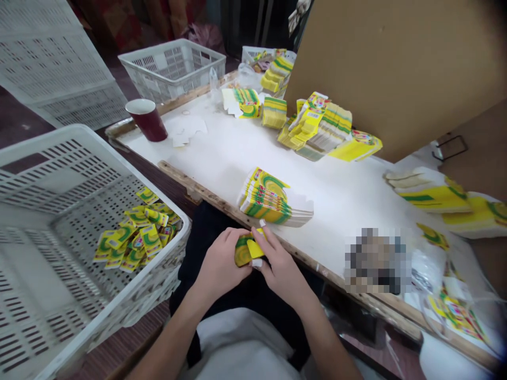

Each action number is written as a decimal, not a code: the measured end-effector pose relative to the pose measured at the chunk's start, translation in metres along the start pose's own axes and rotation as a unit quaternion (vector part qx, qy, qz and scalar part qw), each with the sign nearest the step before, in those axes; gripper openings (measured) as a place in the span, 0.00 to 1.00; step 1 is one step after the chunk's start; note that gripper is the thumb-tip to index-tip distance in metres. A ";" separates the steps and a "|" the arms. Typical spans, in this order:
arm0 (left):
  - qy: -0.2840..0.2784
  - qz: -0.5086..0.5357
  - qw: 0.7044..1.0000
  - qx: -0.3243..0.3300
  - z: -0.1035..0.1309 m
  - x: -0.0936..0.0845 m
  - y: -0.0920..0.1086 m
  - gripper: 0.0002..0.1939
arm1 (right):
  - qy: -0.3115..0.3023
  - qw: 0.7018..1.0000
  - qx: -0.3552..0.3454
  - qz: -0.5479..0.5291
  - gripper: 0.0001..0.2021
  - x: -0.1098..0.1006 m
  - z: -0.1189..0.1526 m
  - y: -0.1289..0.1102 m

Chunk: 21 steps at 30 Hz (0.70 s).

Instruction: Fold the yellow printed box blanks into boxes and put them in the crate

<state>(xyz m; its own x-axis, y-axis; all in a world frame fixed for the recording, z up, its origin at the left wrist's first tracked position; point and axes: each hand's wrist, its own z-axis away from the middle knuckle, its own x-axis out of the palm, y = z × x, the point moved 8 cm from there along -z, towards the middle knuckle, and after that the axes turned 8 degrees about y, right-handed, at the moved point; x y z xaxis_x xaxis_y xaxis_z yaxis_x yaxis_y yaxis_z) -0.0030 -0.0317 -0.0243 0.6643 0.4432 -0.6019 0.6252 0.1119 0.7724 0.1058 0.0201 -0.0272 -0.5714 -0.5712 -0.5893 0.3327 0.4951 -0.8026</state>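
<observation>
Over my lap, by the table's front edge, both hands grip one small yellow-and-green carton (246, 252). My left hand (222, 258) is closed round its left side. On the right side, the fingers of my right hand (279, 264) press at a yellow flap, with white coverings on some fingertips. Just beyond my hands a stack of flat cartons (273, 198) leans on the white tabletop. To the left, a white plastic basket (114, 163) holds a heap of yellow-and-green cartons (138, 232) in its near right corner.
A dark red cup (147, 121) and white paper scraps (190, 129) are at the table's left. More carton stacks (317, 126) line the back by a large cardboard sheet (396, 68). Another basket (174, 63) stands behind. A blurred-out patch (378, 261) and plastic bag (425, 269) lie right.
</observation>
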 end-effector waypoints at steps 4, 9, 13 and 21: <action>-0.005 0.030 0.998 -0.051 0.003 -0.002 -0.009 0.28 | -0.004 1.000 -0.017 -0.010 0.20 -0.008 -0.003 -0.002; -0.037 0.024 0.998 -0.050 0.003 -0.002 -0.006 0.32 | -0.072 0.995 -0.040 -0.056 0.16 -0.013 -0.003 -0.003; -0.031 -0.019 0.999 -0.001 0.003 0.001 0.004 0.27 | 0.012 0.999 0.018 -0.046 0.16 -0.010 -0.002 0.009; -0.043 0.015 0.998 -0.044 0.005 0.001 -0.004 0.31 | -0.021 1.000 -0.015 -0.008 0.18 -0.004 0.001 -0.001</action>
<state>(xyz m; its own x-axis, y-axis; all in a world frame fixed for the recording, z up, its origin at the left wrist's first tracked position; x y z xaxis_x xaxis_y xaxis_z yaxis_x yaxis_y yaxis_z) -0.0027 -0.0361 -0.0287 0.7169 0.3707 -0.5904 0.5683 0.1798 0.8029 0.1084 0.0216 -0.0241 -0.5441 -0.6061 -0.5802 0.3011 0.5044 -0.8093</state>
